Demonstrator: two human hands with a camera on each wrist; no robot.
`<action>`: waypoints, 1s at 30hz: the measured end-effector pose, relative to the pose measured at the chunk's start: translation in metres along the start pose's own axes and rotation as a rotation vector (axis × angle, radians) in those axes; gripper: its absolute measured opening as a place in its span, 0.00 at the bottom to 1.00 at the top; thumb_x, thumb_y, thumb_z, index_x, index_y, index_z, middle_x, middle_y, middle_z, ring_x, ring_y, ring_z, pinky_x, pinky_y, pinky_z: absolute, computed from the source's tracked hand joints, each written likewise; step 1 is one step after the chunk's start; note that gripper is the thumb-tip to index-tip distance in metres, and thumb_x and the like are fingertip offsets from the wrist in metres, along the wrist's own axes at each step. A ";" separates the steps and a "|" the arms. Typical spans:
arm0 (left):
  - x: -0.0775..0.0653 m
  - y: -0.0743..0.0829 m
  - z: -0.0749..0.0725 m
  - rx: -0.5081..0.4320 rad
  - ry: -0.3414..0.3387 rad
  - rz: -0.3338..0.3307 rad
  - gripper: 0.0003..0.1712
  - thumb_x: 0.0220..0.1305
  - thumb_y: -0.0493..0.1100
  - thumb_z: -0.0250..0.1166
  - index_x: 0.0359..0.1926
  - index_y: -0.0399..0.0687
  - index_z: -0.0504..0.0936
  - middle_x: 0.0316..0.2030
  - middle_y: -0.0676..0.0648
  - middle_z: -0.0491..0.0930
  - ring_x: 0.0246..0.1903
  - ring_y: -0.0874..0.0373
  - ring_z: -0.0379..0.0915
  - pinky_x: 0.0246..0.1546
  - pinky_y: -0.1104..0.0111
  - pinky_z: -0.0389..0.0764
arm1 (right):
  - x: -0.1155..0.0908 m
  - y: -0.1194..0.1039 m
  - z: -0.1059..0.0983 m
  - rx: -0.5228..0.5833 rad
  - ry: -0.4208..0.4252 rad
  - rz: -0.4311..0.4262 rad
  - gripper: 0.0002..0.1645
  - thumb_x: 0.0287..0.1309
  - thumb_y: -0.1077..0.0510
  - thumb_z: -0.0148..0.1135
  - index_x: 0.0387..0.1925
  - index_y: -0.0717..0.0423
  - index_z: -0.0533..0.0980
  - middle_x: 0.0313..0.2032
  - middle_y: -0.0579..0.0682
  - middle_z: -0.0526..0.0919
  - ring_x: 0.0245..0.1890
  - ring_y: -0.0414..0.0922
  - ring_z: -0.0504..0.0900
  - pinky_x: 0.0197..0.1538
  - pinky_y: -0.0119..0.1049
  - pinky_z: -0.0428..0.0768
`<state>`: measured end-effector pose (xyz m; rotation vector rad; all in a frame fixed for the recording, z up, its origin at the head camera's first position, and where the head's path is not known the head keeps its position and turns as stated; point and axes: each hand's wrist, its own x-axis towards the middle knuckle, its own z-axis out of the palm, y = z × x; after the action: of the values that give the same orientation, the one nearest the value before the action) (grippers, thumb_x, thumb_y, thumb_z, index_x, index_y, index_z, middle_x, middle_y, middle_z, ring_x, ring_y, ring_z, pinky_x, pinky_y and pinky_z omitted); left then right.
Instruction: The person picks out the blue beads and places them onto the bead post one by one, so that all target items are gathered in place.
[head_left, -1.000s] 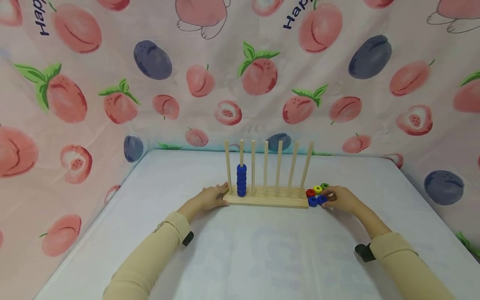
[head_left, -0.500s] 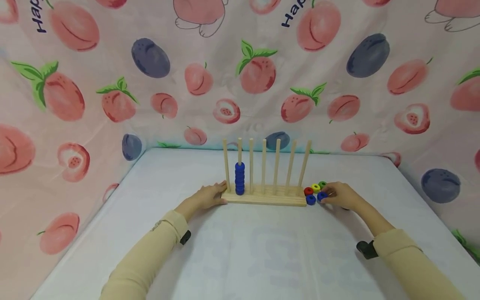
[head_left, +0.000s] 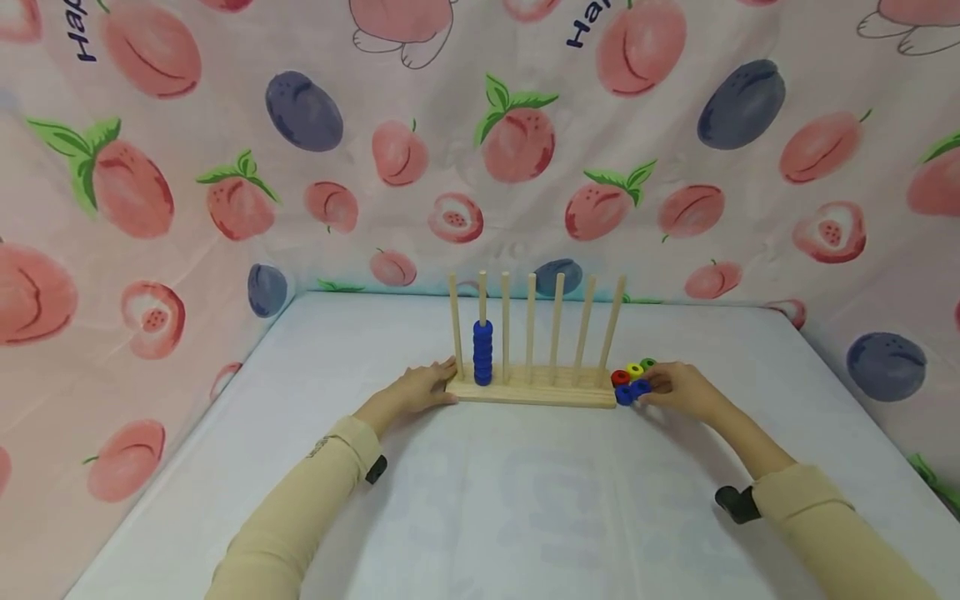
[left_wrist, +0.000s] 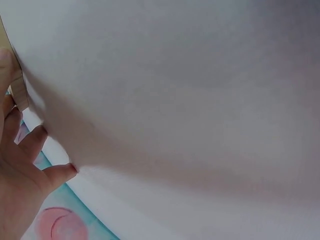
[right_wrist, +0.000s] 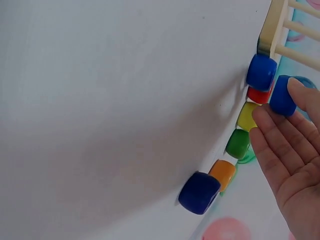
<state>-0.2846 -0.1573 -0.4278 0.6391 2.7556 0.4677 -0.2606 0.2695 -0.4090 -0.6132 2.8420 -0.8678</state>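
Note:
A wooden bead rack (head_left: 540, 397) with several upright pegs stands on the table. Blue beads (head_left: 483, 354) are stacked on its second peg from the left. My left hand (head_left: 416, 389) grips the left end of the base, thumb in front; in the left wrist view its other fingers (left_wrist: 60, 173) spread towards the table. Between thumb and fingers my right hand (head_left: 686, 392) pinches a blue bead (right_wrist: 282, 96), just off the rack's right end. Beside it lie another blue bead (right_wrist: 261, 72), a red bead (head_left: 619, 377), a yellow bead (head_left: 635, 370) and a green bead (head_left: 648, 364).
The right wrist view also shows an orange bead (right_wrist: 222, 173) and a dark blue bead (right_wrist: 200, 193) farther along the row, which the right hand hides in the head view. A fruit-printed cloth (head_left: 457, 125) hangs behind the white table (head_left: 555, 500).
My right hand has picked up the blue bead, shifting it slightly right, then back left towards the rack. My left hand keeps its place at the base.

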 end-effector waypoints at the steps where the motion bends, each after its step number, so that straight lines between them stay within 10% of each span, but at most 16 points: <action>1: 0.000 0.000 0.000 -0.004 -0.002 0.000 0.38 0.65 0.53 0.58 0.70 0.44 0.57 0.72 0.46 0.50 0.70 0.40 0.49 0.64 0.35 0.50 | 0.000 -0.001 0.001 0.004 0.002 -0.002 0.20 0.53 0.63 0.66 0.44 0.74 0.75 0.39 0.67 0.83 0.41 0.59 0.83 0.45 0.49 0.83; 30: 0.002 -0.003 0.000 -0.032 0.000 0.006 0.39 0.63 0.53 0.61 0.69 0.43 0.59 0.71 0.44 0.53 0.69 0.38 0.51 0.63 0.34 0.51 | 0.005 -0.030 0.010 0.062 0.077 -0.095 0.18 0.52 0.63 0.67 0.43 0.71 0.78 0.36 0.61 0.84 0.37 0.52 0.84 0.42 0.40 0.83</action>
<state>-0.2881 -0.1594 -0.4290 0.6396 2.7411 0.5113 -0.2523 0.2399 -0.4003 -0.7274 2.8614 -1.0119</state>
